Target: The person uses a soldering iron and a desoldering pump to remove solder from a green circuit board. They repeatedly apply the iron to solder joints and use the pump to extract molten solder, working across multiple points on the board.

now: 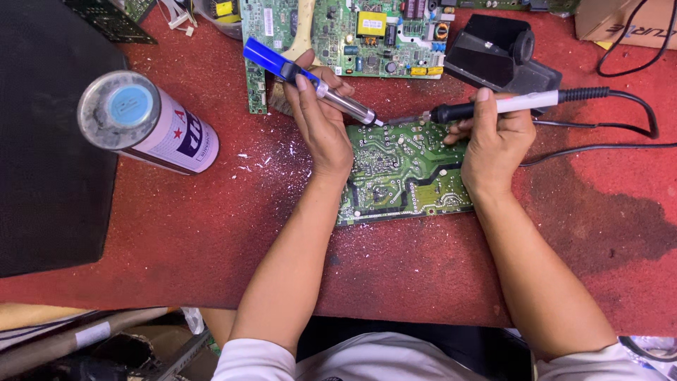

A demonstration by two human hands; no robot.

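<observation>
A green circuit board (402,176) lies solder side up on the red work surface (197,226). My left hand (321,116) grips a blue and silver desoldering pump (307,79), its tip at the board's top edge. My right hand (493,134) holds a soldering iron (508,106) with a white and black handle, its metal tip pointing left toward the pump's tip over the board's upper edge. Both hands rest on or beside the board.
A spray can (151,123) lies on its side at the left, next to a black mat (49,162). More circuit boards (367,32) lie at the top. A black iron stand (497,53) and black cables (620,127) sit at the upper right. White flecks litter the surface.
</observation>
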